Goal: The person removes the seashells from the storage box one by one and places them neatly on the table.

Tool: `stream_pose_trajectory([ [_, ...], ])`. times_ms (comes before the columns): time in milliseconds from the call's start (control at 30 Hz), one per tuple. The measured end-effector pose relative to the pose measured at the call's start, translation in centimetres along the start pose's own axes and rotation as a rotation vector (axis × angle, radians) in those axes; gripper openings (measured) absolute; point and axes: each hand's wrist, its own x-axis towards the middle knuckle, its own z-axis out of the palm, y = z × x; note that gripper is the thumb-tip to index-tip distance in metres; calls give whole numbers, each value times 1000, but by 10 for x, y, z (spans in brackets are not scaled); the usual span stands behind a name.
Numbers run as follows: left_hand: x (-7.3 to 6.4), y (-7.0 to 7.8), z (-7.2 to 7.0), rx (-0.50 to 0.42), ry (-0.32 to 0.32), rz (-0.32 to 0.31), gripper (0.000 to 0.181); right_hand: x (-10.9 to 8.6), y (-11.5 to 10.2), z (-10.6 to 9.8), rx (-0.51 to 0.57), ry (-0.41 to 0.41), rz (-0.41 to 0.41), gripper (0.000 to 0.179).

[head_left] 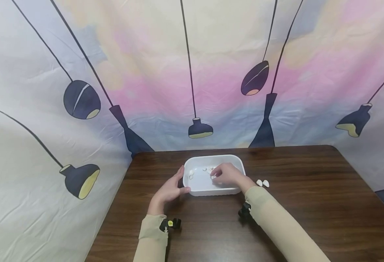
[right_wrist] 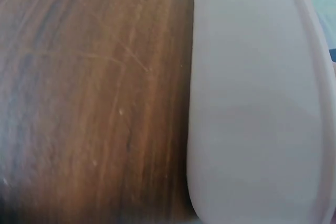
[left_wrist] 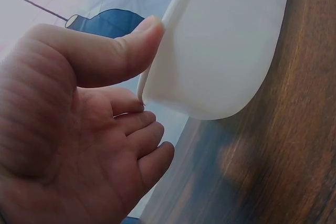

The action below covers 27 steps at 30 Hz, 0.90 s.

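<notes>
A white rectangular plastic tray (head_left: 196,191) sits on the wooden table, with several small white shell-like pieces (head_left: 191,174) on its floor. My left hand (head_left: 170,187) grips the tray's left end. In the left wrist view, the thumb (left_wrist: 144,43) lies against the rim and the other fingers bend in below it at the corner. Reaching over the near right side, my right hand (head_left: 226,174) has its curled fingertips inside the tray, pinching at a small white piece (head_left: 213,177). The right wrist view shows only the tray's outer side wall (right_wrist: 257,98), with the hand hidden behind it.
Two white shell-like pieces (head_left: 263,183) lie side by side on the table, just right of the tray. The brown wooden table (head_left: 310,203) reaches back to a fabric backdrop (head_left: 224,109) printed with hanging lamps.
</notes>
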Motion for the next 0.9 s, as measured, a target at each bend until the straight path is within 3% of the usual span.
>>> stream_pose_trajectory([
  [433, 1, -1, 0, 17, -2, -1, 98, -11, 17, -25, 68, 100, -132, 32],
  [900, 0, 1, -2, 17, -10, -11, 100, -56, 39, -33, 168, 314, -151, 33],
])
